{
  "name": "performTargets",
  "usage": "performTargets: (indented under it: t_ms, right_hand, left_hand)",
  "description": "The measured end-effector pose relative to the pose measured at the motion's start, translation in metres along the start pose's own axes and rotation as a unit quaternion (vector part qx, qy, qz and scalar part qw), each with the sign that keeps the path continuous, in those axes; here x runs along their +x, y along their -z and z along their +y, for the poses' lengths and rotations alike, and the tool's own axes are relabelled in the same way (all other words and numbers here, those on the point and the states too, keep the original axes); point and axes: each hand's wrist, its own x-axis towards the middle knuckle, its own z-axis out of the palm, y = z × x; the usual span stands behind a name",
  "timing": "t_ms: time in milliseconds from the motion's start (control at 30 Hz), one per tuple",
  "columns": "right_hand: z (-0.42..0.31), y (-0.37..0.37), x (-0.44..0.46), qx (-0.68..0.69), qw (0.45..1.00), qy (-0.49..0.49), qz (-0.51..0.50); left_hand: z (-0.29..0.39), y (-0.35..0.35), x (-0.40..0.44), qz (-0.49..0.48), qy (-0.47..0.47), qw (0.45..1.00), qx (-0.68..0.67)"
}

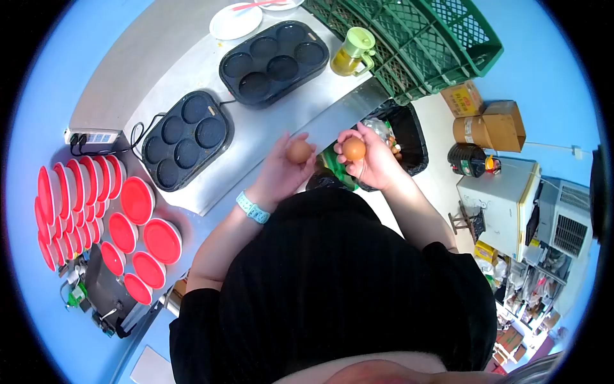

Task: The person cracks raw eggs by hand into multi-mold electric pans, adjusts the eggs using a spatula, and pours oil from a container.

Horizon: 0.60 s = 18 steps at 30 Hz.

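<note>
In front of my black shirt, both hands are raised, each with a brown egg. My left hand (279, 171), with a light blue watch (252, 208) on its wrist, has its fingers curled round one egg (298, 152). A second egg (354, 149) sits in the closed fingers of my right hand (376, 161). The two eggs are apart from each other. Beyond the hands, on a metal counter (256, 137), stand two black electric pans with round wells: one pan (185, 141) at the left, the other pan (274, 63) farther back. The wells look dark, with no food visible.
A green-lidded oil jug (354, 52) stands by the back pan. Behind it are green plastic crates (422, 45). A black-lined bin (412, 137) is below my right hand. Many red-lidded tubs (137, 200) are at the left, near a power strip (93, 137). White plates (235, 23) lie at the back.
</note>
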Motion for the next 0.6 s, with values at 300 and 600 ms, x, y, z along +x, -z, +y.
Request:
performTargets:
  t_ms: [300, 600]
  right_hand:
    - [0.007, 0.085, 0.067, -0.136, 0.961, 0.092, 0.224]
    - [-0.005, 0.139, 0.145, -0.687, 0.539, 0.396, 0.283]
  left_hand:
    - [0.024, 0.024, -0.051, 0.165, -0.166, 0.965, 0.118]
    - [0.022, 0.038, -0.087, 0.179, -0.233, 0.942, 0.161]
